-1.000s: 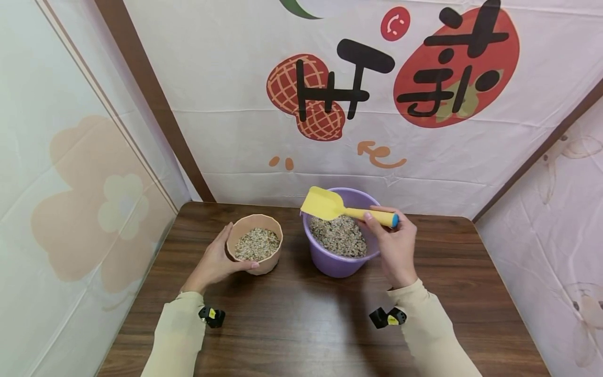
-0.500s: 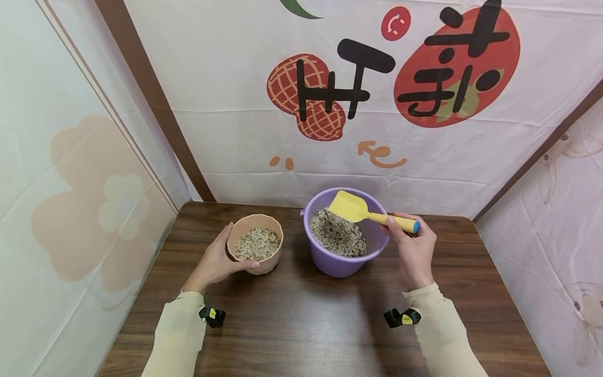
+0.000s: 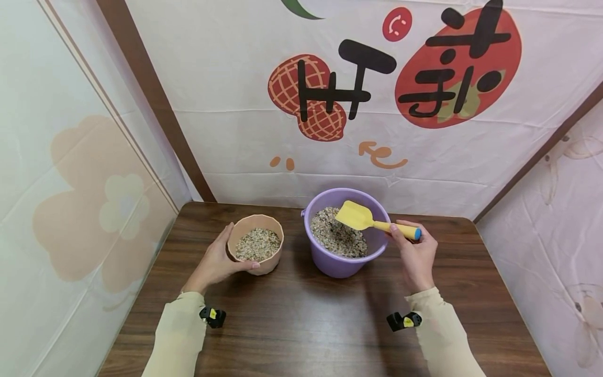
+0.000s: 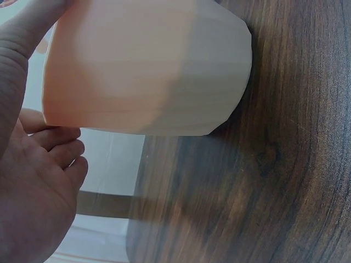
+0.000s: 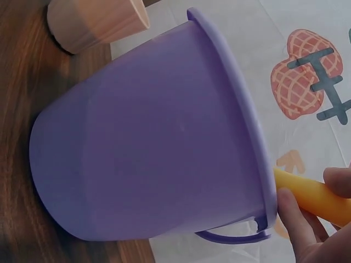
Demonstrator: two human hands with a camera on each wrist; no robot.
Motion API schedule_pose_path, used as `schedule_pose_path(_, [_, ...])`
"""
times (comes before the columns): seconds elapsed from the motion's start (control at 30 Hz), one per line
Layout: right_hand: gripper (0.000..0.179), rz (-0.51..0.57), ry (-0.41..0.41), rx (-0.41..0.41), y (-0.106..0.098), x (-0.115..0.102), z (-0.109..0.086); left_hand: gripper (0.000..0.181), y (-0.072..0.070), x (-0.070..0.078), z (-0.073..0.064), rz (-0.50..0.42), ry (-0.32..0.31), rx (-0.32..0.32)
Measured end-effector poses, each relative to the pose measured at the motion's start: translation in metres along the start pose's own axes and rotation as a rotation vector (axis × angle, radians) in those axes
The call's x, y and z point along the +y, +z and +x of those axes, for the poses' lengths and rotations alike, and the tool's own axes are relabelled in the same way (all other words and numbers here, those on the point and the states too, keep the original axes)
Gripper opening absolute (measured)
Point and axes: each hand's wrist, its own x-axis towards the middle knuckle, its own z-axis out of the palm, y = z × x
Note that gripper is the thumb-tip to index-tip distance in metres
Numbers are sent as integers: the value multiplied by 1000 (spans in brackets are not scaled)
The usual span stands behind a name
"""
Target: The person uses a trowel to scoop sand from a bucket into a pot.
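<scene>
My left hand (image 3: 213,268) holds a peach faceted pot (image 3: 269,265) with fingers round its far left side and thumb at its front rim. Pale gravel (image 3: 257,244) lies inside the pot. In my right hand (image 3: 418,259) is a yellow toy shovel (image 3: 356,215) with a blue handle end. Its blade hangs over the purple bucket (image 3: 332,266), tilted, above the darker mixed gravel (image 3: 330,230) inside. The right wrist view shows my fingers pinching the yellow handle (image 5: 304,192) close beside the bucket's rim; the blade is hidden there behind the bucket.
Pot and bucket stand side by side near the back edge of the brown wooden table (image 3: 301,324). A white printed cloth wall (image 3: 226,141) rises right behind them. The bucket's purple carrying handle (image 5: 233,238) hangs at its side.
My right hand has moved right with the shovel, from over the bucket's left rim, and the blade has come lower toward the gravel. The left hand and pot have stayed put.
</scene>
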Motion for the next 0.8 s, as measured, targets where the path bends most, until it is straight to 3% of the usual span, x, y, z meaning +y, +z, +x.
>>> schedule_pose_path(0.6, [31,-13,1,-10,-2,4,1,142,-2,4,1,22,2,0])
schedule_pose_path(0.8, [30,-25,-4,-14,-3,5,1,145,-3,15,4,52,34,11])
